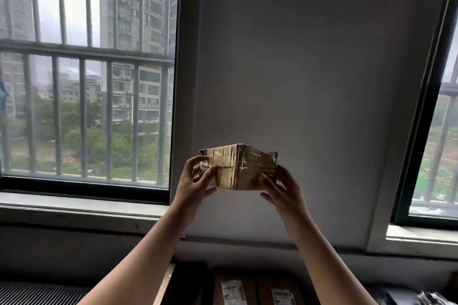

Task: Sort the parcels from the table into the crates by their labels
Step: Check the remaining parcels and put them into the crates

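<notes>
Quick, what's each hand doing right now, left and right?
Left hand: holds the taped parcel by its left end.
Right hand: holds the same parcel by its right end.

The table (163, 286) (barely in view) carries a labelled brown parcel (234, 290) beside a second parcel (281, 292)

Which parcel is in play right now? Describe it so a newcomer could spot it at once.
Find the grey wall between the two windows. In front of its lower part, the left hand and right hand hold a small parcel up in the air. Unlike the two flat labelled boxes at the bottom edge, it is wrapped in glossy tape and shows no label.
</notes>
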Demonstrator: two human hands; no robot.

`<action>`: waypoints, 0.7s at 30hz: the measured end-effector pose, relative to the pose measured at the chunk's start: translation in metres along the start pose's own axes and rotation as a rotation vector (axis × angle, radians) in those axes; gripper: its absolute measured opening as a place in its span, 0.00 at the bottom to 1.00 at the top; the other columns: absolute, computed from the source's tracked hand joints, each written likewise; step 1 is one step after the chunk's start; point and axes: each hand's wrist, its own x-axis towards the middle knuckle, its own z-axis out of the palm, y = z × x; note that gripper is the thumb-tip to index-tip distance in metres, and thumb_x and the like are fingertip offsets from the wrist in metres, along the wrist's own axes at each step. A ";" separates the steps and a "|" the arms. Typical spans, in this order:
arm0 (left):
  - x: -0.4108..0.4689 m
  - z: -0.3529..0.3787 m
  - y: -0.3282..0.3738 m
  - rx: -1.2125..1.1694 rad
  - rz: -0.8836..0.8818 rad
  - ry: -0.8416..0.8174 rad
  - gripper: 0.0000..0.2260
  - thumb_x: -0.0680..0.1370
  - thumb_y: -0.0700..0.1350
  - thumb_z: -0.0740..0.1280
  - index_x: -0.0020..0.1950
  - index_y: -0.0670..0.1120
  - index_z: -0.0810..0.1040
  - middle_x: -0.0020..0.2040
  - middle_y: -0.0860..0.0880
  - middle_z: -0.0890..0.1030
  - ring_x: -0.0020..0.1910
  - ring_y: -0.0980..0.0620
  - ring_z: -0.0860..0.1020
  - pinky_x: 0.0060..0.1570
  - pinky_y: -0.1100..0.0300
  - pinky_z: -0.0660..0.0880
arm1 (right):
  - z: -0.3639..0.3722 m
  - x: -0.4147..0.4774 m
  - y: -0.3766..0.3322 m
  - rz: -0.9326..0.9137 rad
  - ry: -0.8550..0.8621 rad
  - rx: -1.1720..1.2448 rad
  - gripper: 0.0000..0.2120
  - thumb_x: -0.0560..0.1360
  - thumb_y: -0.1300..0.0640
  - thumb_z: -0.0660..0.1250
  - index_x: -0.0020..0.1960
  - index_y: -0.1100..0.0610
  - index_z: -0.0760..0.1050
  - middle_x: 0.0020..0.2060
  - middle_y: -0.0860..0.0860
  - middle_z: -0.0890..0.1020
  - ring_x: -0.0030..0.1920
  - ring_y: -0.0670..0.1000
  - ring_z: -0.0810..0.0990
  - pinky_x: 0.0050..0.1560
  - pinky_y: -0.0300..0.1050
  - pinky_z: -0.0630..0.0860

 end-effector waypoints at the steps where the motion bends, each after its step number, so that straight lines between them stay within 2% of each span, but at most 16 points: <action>1: 0.000 0.000 0.001 0.019 -0.015 -0.016 0.12 0.80 0.45 0.69 0.60 0.58 0.74 0.65 0.44 0.78 0.60 0.50 0.80 0.56 0.40 0.80 | 0.001 0.001 0.001 -0.003 0.011 -0.006 0.16 0.76 0.58 0.72 0.62 0.49 0.75 0.55 0.48 0.84 0.49 0.45 0.86 0.47 0.44 0.83; 4: -0.002 0.002 0.006 0.044 -0.097 -0.074 0.19 0.75 0.59 0.68 0.65 0.60 0.74 0.70 0.50 0.74 0.63 0.55 0.75 0.57 0.36 0.78 | 0.005 0.003 0.004 -0.017 0.026 0.001 0.18 0.72 0.54 0.74 0.60 0.49 0.76 0.54 0.48 0.85 0.50 0.47 0.86 0.47 0.46 0.83; 6: -0.002 0.002 0.009 0.025 -0.193 -0.150 0.25 0.73 0.69 0.67 0.68 0.64 0.74 0.72 0.54 0.73 0.66 0.56 0.73 0.59 0.34 0.76 | 0.006 0.003 0.008 -0.053 0.016 -0.009 0.16 0.73 0.60 0.75 0.58 0.50 0.77 0.53 0.49 0.85 0.53 0.51 0.85 0.47 0.43 0.81; 7: -0.002 0.001 0.011 0.000 -0.253 -0.203 0.28 0.70 0.74 0.66 0.68 0.66 0.75 0.72 0.56 0.73 0.68 0.54 0.72 0.60 0.33 0.75 | 0.007 0.002 0.010 -0.080 0.006 -0.034 0.17 0.74 0.64 0.74 0.58 0.50 0.77 0.52 0.48 0.85 0.53 0.51 0.85 0.47 0.42 0.81; 9: -0.001 -0.001 0.013 -0.084 -0.371 -0.283 0.32 0.69 0.79 0.60 0.67 0.65 0.75 0.71 0.53 0.77 0.70 0.47 0.74 0.64 0.30 0.71 | 0.010 0.000 0.011 -0.128 -0.035 -0.087 0.18 0.73 0.65 0.75 0.58 0.49 0.77 0.52 0.46 0.85 0.53 0.48 0.84 0.50 0.41 0.81; 11: 0.002 -0.005 0.014 -0.158 -0.450 -0.330 0.34 0.71 0.76 0.54 0.67 0.59 0.76 0.67 0.47 0.81 0.67 0.43 0.77 0.65 0.29 0.69 | 0.013 -0.003 0.011 -0.155 -0.073 -0.118 0.18 0.73 0.63 0.76 0.59 0.49 0.78 0.54 0.47 0.84 0.54 0.47 0.83 0.51 0.42 0.82; 13: 0.004 -0.011 0.014 -0.191 -0.488 -0.354 0.35 0.72 0.75 0.53 0.69 0.56 0.76 0.65 0.44 0.82 0.65 0.41 0.79 0.64 0.32 0.72 | 0.016 -0.005 0.010 -0.159 -0.102 -0.117 0.19 0.72 0.62 0.76 0.60 0.49 0.80 0.58 0.52 0.80 0.55 0.48 0.82 0.49 0.41 0.82; 15: 0.006 -0.015 0.011 -0.211 -0.494 -0.326 0.33 0.73 0.72 0.56 0.69 0.53 0.76 0.63 0.42 0.83 0.62 0.41 0.81 0.62 0.38 0.75 | 0.018 -0.006 0.009 -0.160 -0.138 -0.103 0.19 0.72 0.64 0.76 0.60 0.49 0.80 0.58 0.54 0.78 0.55 0.46 0.81 0.46 0.38 0.81; 19: 0.004 -0.015 0.007 -0.277 -0.458 -0.270 0.28 0.75 0.65 0.60 0.68 0.48 0.77 0.57 0.40 0.85 0.52 0.44 0.85 0.46 0.50 0.82 | 0.024 -0.007 0.009 -0.168 -0.150 -0.107 0.16 0.73 0.63 0.75 0.58 0.48 0.81 0.57 0.55 0.78 0.52 0.44 0.82 0.46 0.34 0.79; 21: 0.004 -0.016 0.005 -0.306 -0.447 -0.271 0.29 0.75 0.64 0.64 0.70 0.48 0.76 0.61 0.39 0.83 0.54 0.43 0.84 0.50 0.48 0.82 | 0.025 -0.006 0.011 -0.161 -0.125 -0.102 0.15 0.75 0.65 0.73 0.56 0.48 0.82 0.57 0.56 0.79 0.51 0.44 0.82 0.47 0.33 0.78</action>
